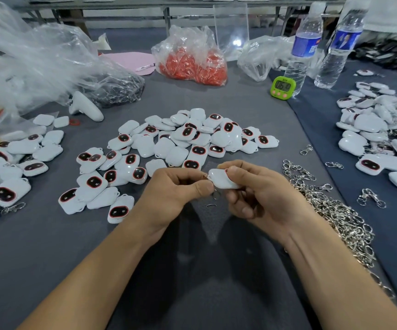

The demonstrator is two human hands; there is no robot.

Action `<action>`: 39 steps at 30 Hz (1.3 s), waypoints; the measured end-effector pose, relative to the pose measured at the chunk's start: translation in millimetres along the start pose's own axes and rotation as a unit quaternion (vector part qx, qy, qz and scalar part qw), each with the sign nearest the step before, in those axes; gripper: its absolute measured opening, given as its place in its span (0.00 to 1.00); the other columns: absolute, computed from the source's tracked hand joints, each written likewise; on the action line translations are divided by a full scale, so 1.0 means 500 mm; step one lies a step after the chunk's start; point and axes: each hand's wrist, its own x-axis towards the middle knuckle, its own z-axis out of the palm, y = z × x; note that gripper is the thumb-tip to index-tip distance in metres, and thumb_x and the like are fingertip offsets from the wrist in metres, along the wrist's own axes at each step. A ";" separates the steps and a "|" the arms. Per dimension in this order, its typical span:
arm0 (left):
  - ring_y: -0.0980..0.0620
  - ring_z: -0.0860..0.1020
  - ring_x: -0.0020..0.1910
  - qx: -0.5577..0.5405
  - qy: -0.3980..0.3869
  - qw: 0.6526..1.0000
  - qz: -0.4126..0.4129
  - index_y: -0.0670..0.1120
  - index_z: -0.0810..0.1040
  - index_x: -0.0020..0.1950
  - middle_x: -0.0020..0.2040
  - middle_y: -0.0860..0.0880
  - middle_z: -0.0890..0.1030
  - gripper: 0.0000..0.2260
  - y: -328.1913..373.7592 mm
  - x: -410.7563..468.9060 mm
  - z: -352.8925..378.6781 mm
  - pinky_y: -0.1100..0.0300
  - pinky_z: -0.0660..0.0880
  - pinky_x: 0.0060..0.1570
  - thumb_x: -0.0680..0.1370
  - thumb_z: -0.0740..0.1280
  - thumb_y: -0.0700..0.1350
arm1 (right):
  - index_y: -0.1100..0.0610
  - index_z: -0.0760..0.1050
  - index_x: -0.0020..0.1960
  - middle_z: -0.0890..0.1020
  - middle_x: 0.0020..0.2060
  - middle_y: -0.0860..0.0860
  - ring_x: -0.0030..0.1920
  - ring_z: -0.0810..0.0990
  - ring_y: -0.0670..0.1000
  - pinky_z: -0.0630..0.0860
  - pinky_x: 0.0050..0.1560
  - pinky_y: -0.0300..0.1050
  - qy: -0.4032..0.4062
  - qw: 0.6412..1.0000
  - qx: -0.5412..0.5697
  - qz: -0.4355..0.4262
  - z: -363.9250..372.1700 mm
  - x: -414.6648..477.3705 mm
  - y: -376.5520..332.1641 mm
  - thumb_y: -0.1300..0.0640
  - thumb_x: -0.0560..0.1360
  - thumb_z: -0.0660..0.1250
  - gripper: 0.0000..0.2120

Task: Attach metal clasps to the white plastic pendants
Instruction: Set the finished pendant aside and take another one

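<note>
My right hand (pixel 252 189) grips a white plastic pendant (pixel 221 179) above the grey cloth. My left hand (pixel 178 189) pinches a small metal clasp (pixel 208 176) at the pendant's left corner; most of the clasp is hidden by my fingers. Loose white pendants (pixel 180 139) with dark red-rimmed faces lie heaped just beyond my hands. A pile of silver metal clasps (pixel 335 210) runs along my right forearm. One bent bit of wire (pixel 211 205) lies on the cloth below my hands.
Pendants with clasps lie heaped at left (pixel 9 167) and at right (pixel 378 129). At the back stand a bag of red parts (pixel 192 65), clear plastic bags (pixel 38 67), a green timer (pixel 283 88) and two water bottles (pixel 304 48).
</note>
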 end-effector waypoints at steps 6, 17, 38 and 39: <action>0.60 0.81 0.36 0.088 0.017 0.996 0.027 0.49 0.89 0.43 0.36 0.52 0.86 0.04 0.006 -0.003 -0.004 0.70 0.74 0.39 0.71 0.77 0.40 | 0.57 0.78 0.51 0.74 0.27 0.57 0.20 0.64 0.49 0.57 0.21 0.38 0.016 0.999 -0.040 -0.028 -0.003 0.003 0.006 0.61 0.82 0.64 0.05; 0.52 0.76 0.38 0.481 0.084 0.851 0.193 0.49 0.84 0.40 0.34 0.53 0.80 0.05 -0.003 -0.016 -0.004 0.57 0.67 0.38 0.76 0.72 0.46 | 0.59 0.78 0.52 0.78 0.27 0.58 0.19 0.66 0.52 0.61 0.19 0.38 0.084 0.978 -0.158 -0.107 0.019 0.015 0.035 0.63 0.82 0.65 0.03; 0.53 0.76 0.40 0.529 0.026 0.821 0.215 0.51 0.86 0.48 0.39 0.52 0.81 0.08 -0.005 -0.010 0.016 0.60 0.70 0.40 0.78 0.68 0.50 | 0.55 0.83 0.46 0.78 0.25 0.55 0.19 0.69 0.49 0.63 0.20 0.36 0.148 0.957 -0.188 -0.162 0.023 0.009 0.040 0.64 0.77 0.70 0.06; 0.57 0.76 0.36 0.454 0.033 0.873 0.176 0.52 0.87 0.47 0.37 0.53 0.82 0.05 -0.008 -0.009 0.013 0.63 0.70 0.38 0.77 0.70 0.50 | 0.56 0.83 0.47 0.77 0.24 0.56 0.18 0.66 0.49 0.61 0.19 0.36 0.142 0.965 -0.164 -0.147 0.018 0.011 0.034 0.64 0.78 0.69 0.06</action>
